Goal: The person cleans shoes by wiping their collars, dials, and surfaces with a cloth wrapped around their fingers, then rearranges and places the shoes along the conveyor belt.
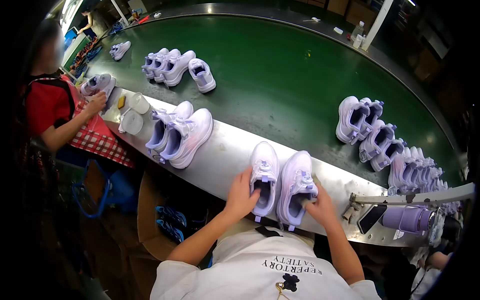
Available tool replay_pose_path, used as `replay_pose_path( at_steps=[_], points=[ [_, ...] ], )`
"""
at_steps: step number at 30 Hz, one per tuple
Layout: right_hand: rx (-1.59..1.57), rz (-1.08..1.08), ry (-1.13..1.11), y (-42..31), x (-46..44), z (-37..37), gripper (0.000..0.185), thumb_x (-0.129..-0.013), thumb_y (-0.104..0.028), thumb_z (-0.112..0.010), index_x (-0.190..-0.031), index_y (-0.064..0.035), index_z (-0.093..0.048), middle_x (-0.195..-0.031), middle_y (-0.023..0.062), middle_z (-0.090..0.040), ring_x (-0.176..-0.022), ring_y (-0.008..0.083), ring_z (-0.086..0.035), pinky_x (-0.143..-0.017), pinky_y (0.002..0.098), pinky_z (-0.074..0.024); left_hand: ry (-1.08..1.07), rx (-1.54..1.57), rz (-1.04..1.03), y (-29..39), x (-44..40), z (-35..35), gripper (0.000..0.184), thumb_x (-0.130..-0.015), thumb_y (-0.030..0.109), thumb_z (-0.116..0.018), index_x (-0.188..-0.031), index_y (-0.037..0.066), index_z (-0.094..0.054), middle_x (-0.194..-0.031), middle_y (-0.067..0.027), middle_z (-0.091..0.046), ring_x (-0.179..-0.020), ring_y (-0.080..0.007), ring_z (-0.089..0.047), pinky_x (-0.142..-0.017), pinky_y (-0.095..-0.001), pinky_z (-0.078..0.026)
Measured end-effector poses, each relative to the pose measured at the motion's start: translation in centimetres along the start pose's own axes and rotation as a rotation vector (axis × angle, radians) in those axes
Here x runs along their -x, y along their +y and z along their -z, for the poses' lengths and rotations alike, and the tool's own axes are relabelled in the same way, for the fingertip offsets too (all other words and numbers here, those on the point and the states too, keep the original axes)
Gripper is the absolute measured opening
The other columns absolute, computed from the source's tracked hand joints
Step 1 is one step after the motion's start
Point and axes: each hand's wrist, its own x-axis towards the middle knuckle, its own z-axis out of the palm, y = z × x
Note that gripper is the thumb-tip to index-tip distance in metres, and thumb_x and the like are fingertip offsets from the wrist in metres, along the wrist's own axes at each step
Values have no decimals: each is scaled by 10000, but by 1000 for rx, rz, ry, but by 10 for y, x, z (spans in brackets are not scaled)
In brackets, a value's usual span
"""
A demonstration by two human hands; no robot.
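holding pale shoes [264, 169] on metal ledge [229, 154] beside green surface [280, 85]: left hand [241, 196], right hand [323, 206]

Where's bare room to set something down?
Most: broad flat green worktop, between left white-lavender sneaker cluster and right cluster. Smaller: shiny metal ledge, between its left sneaker pair and centre sneaker pair. Crowded: ledge's right end, purple cylindrical bottle, flat black phone.
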Motion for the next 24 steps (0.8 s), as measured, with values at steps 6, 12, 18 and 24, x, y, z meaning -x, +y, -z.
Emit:
replay_pose_path(
  at_steps=[6,12,18,24],
  points=[
    [-278,16,218,-37,-18,67,421,-793,102,-482,-1194,7,-569,-982,87,-658,-865,128,-609,-714,247,-477,-246,98,38,26,3,-37,670,-780,63,-548,-1391,-53,-300,-1160,-316,-512,-1079,-477,-492,-930,-505,-415],
    [-260,301,203,-116,-13,80,633,-676,179,-432,-1278,0,-513,-1269,128,-556,-1154,214,-550,-912,274,-465,-531,879,327,3,-4,-22,567,-938,107,-520,-1461,44,-308,-1339,-123,-504,-1125,-205,-561,-939,-316,-448],
    [-139,398,159,-125,-23,15,522,-733,89,-517,-1243,-22,-529,-1104,156,-574,-947,262,-604,-757,317,-510,-86,1303,104,34,1,11,695,-992,369,-379,-1525,102,-22,-1563,-124,-152,-1408,-252,-241,-1148,-403,-210],
    [-136,494,144,-139,-37,-3,425,-855,-37,-566,-1275,-31,-504,-1073,160,-574,-904,277,-602,-752,343,-509,-62,1337,188,40,-7,25,683,-998,413,-359,-1515,75,-66,-1510,-129,-277,-1341,-245,-374,-1097,-367,-331]
  ],
)
